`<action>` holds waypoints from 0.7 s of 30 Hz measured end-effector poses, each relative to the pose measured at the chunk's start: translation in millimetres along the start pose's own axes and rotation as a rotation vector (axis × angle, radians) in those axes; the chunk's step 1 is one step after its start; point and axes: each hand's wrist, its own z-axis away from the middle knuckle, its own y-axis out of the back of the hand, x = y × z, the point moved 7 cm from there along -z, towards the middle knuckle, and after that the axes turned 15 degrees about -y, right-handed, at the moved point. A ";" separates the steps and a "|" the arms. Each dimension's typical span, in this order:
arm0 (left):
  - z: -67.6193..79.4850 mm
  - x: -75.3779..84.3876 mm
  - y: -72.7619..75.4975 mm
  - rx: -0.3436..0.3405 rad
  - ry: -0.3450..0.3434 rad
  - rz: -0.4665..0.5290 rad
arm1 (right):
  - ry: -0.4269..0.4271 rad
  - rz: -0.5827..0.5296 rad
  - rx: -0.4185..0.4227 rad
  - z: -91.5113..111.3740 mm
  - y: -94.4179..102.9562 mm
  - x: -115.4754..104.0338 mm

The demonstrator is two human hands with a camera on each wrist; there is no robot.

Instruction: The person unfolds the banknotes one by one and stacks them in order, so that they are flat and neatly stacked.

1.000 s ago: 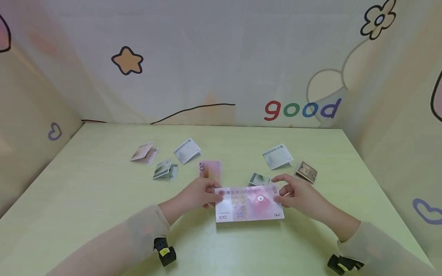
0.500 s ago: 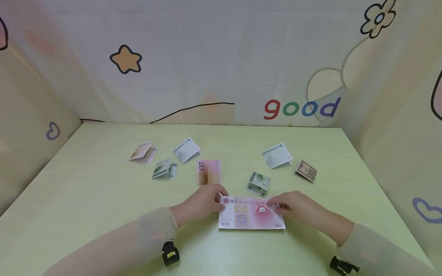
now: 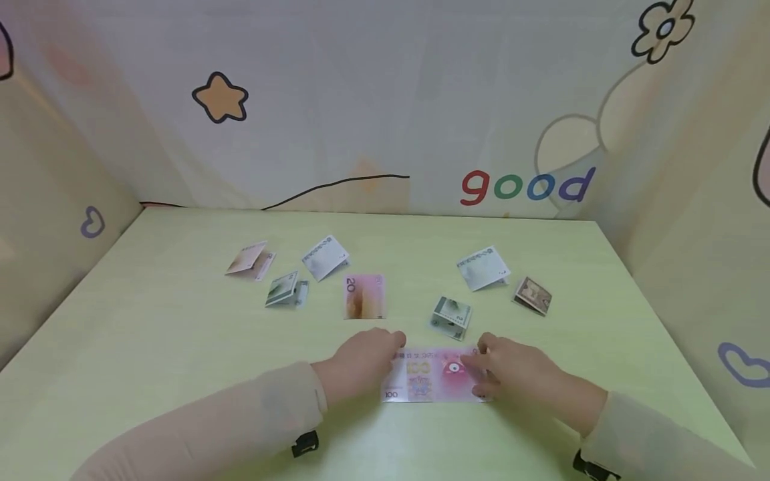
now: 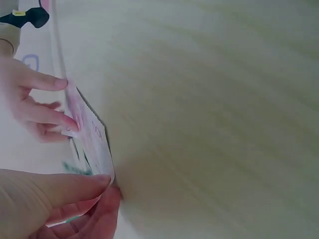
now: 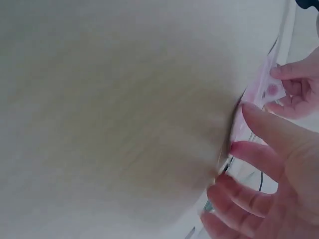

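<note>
A pink 100 banknote [image 3: 421,377] lies spread out near the front of the table, its 100 figure readable at the near left corner. My left hand [image 3: 363,361] pinches its left end; in the left wrist view, the thumb and fingers of that hand [image 4: 84,204] meet at the note's corner. Over the right end is my right hand [image 3: 520,371], its fingertips on the note. In the right wrist view, the right hand's [image 5: 279,169] thumb and fingers are spread apart along the note's edge. Just beyond the note stands a folded green banknote [image 3: 451,317].
A pink 20 note [image 3: 365,297] stands behind the left hand. Farther left are a folded pinkish note [image 3: 248,258], a folded green note [image 3: 283,288] and a pale note [image 3: 325,258]. Another pale note [image 3: 483,268] and a folded brown note [image 3: 533,296] stand back right. A printed cloth [image 3: 361,100] encloses the table.
The 100 note has gone from raised and tilted to lying lower, close to the tabletop. Both hands came down with it, and the right fingers shifted from its edge onto its face.
</note>
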 end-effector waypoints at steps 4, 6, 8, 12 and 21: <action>1.7 7.9 -1.2 -0.022 -0.087 -0.281 | 0.093 0.110 0.124 6.2 1.6 -8.1; 4.5 13.7 -3.8 -0.048 -0.160 -0.419 | 0.119 0.120 0.142 7.6 1.0 -10.7; 9.7 19.5 -7.8 -0.073 -0.236 -0.511 | 0.125 0.106 0.126 8.9 -0.3 -12.3; 25.3 27.6 -14.7 -0.085 -0.357 -0.554 | 0.130 0.129 0.098 13.8 -4.4 -15.0; 42.2 23.7 -24.2 -0.224 -0.387 -0.387 | 0.169 0.200 0.142 23.3 -8.3 -16.4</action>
